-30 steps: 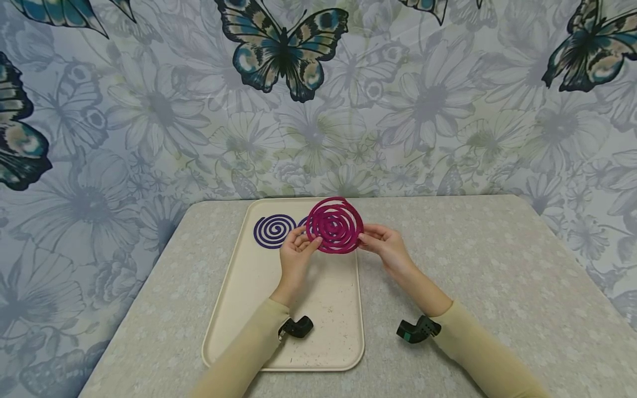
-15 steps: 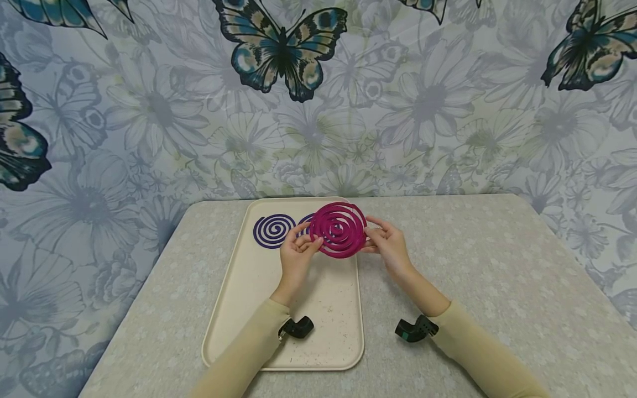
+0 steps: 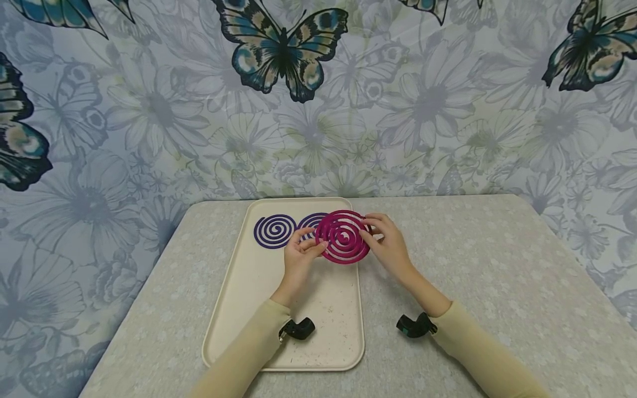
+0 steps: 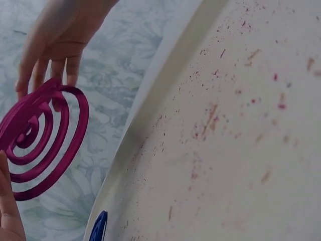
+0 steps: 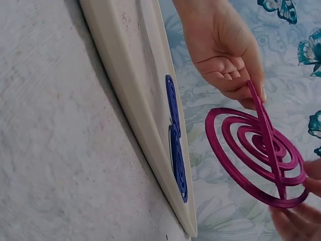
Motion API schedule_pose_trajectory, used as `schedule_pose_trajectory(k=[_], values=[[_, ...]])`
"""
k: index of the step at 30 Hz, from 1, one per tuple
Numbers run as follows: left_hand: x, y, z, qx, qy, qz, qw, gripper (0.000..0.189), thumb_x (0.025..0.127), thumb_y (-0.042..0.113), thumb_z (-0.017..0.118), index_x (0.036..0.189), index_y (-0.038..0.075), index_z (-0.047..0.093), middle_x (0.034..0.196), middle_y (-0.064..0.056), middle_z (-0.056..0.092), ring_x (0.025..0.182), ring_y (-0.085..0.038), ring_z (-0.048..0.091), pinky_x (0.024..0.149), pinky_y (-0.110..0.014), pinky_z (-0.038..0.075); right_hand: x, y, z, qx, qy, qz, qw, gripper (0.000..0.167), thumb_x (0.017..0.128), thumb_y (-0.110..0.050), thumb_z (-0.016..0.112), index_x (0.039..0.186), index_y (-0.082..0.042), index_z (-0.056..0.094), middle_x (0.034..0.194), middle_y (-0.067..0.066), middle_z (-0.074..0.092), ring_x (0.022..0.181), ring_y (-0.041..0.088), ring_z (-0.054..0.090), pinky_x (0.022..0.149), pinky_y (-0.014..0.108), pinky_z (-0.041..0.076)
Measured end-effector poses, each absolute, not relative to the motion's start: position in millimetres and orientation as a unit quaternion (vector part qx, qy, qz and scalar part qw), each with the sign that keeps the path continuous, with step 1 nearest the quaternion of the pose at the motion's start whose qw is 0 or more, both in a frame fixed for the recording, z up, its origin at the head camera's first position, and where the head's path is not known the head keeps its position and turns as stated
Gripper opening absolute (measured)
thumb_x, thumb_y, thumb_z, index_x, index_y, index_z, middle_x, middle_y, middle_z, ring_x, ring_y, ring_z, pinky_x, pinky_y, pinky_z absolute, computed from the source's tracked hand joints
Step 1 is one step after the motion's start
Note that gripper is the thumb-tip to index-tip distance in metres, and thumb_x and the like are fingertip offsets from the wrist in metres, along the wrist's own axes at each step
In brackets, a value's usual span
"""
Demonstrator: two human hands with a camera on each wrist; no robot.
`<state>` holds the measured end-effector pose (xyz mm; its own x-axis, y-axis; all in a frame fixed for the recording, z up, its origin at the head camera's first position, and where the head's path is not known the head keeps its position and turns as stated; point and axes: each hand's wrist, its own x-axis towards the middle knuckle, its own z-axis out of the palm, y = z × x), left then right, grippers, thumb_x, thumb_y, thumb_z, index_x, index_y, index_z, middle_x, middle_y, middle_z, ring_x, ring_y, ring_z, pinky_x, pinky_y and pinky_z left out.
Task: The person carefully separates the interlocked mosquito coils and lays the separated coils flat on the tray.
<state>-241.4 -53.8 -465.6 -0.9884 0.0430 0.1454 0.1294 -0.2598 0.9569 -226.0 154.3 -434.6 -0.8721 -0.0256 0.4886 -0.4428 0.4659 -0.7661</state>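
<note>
A magenta spiral coil is held up over the tray's far right part, between both hands. My left hand pinches its left edge between thumb and fingers. My right hand grips its right edge. In the right wrist view the magenta coil shows two flat spiral layers set at an angle, one nearly edge-on; whether they are joined I cannot tell. Behind lie two blue-purple spirals on the tray: the left spiral in full view, the right spiral partly covered by my left fingers and the magenta coil.
The cream tray has a raised rim and dark and reddish specks scattered on its near right part. It stands on a table with a pale patterned cover. A wall with a butterfly print rises behind the table.
The magenta coil has come slightly down and to the right, uncovering more of the right purple spiral. My right fingers loosened and shifted along its edge, then closed on it again.
</note>
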Motion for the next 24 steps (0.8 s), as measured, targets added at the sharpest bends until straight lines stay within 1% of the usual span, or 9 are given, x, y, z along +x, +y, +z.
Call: schedule_pose_trajectory(k=[4, 6, 7, 11, 14, 17, 19, 22, 24], values=[[-239.1, -53.3, -464.6, -0.101, -0.612, -0.784, 0.013, 0.043, 0.082, -0.008, 0.066, 0.12, -0.007, 0.046, 0.075, 0.013, 0.069, 0.067, -0.001, 0.066, 0.064, -0.018, 0.057, -226.1, 159.6, -430.4, 0.119, -0.823, 0.509, 0.223, 0.033, 0.082, -0.01, 0.074, 0.111, -0.003, 0.06, 0.091, 0.013, 0.071, 0.084, 0.025, 0.068, 0.077, 0.033, 0.058], [-238.4, -53.0, -464.6, -0.114, -0.616, -0.779, 0.009, 0.044, 0.082, -0.008, 0.066, 0.12, -0.008, 0.045, 0.076, 0.013, 0.07, 0.068, -0.001, 0.067, 0.064, -0.017, 0.057, -225.8, 162.7, -426.6, 0.113, -0.826, 0.507, 0.22, 0.034, 0.079, -0.011, 0.077, 0.109, -0.005, 0.061, 0.084, 0.012, 0.072, 0.08, 0.019, 0.067, 0.079, 0.034, 0.057], [-238.2, -52.9, -464.9, -0.12, -0.617, -0.777, 0.008, 0.044, 0.082, -0.008, 0.066, 0.121, -0.009, 0.044, 0.076, 0.013, 0.07, 0.068, -0.001, 0.067, 0.064, -0.017, 0.057, -226.0, 164.1, -425.0, 0.115, -0.828, 0.508, 0.21, 0.033, 0.079, -0.011, 0.077, 0.108, -0.006, 0.063, 0.082, 0.011, 0.072, 0.078, 0.016, 0.066, 0.077, 0.031, 0.056], [-238.0, -51.8, -467.1, -0.138, -0.622, -0.77, 0.007, 0.045, 0.082, -0.01, 0.066, 0.12, -0.012, 0.043, 0.077, 0.013, 0.07, 0.068, -0.001, 0.066, 0.065, -0.016, 0.056, -226.4, 167.3, -420.5, 0.137, -0.82, 0.534, 0.153, 0.021, 0.082, -0.01, 0.074, 0.101, -0.003, 0.069, 0.085, 0.014, 0.071, 0.073, 0.005, 0.061, 0.069, 0.02, 0.053], [-238.0, -50.5, -468.8, -0.147, -0.622, -0.768, 0.022, 0.044, 0.081, -0.01, 0.066, 0.119, -0.012, 0.043, 0.078, 0.012, 0.069, 0.07, -0.001, 0.065, 0.067, -0.014, 0.056, -226.8, 167.0, -419.5, 0.136, -0.797, 0.576, 0.119, 0.02, 0.084, -0.006, 0.071, 0.101, 0.003, 0.069, 0.085, 0.018, 0.07, 0.07, 0.0, 0.061, 0.066, 0.014, 0.054], [-238.1, -49.1, -470.2, -0.147, -0.625, -0.765, 0.044, 0.046, 0.081, -0.01, 0.067, 0.121, -0.011, 0.045, 0.079, 0.008, 0.068, 0.071, -0.001, 0.066, 0.07, -0.013, 0.055, -225.8, 164.5, -419.0, 0.129, -0.786, 0.594, 0.111, 0.02, 0.083, -0.004, 0.071, 0.101, 0.006, 0.068, 0.085, 0.019, 0.07, 0.069, -0.001, 0.062, 0.066, 0.013, 0.054], [-237.7, -48.5, -470.0, -0.144, -0.626, -0.765, 0.054, 0.047, 0.08, -0.01, 0.068, 0.121, -0.008, 0.046, 0.081, 0.0, 0.069, 0.071, -0.002, 0.067, 0.07, -0.015, 0.056, -224.5, 162.4, -419.3, 0.127, -0.788, 0.593, 0.107, 0.021, 0.084, -0.005, 0.071, 0.101, 0.007, 0.069, 0.086, 0.02, 0.07, 0.07, -0.002, 0.063, 0.066, 0.013, 0.055], [-237.6, -48.3, -469.4, -0.136, -0.625, -0.767, 0.052, 0.047, 0.079, -0.01, 0.069, 0.121, -0.003, 0.047, 0.084, -0.008, 0.07, 0.071, -0.003, 0.068, 0.07, -0.016, 0.057, -223.2, 161.0, -420.2, 0.114, -0.796, 0.583, 0.115, 0.02, 0.085, -0.007, 0.07, 0.1, 0.006, 0.07, 0.089, 0.022, 0.07, 0.071, -0.002, 0.062, 0.066, 0.013, 0.054], [-237.4, -48.6, -468.2, -0.13, -0.622, -0.77, 0.045, 0.046, 0.079, -0.011, 0.068, 0.119, -0.003, 0.046, 0.085, -0.01, 0.071, 0.071, -0.004, 0.069, 0.071, -0.017, 0.057, -223.5, 161.5, -421.2, 0.096, -0.801, 0.578, 0.127, 0.018, 0.085, -0.008, 0.07, 0.097, 0.005, 0.071, 0.088, 0.024, 0.07, 0.068, -0.002, 0.062, 0.063, 0.013, 0.054]])
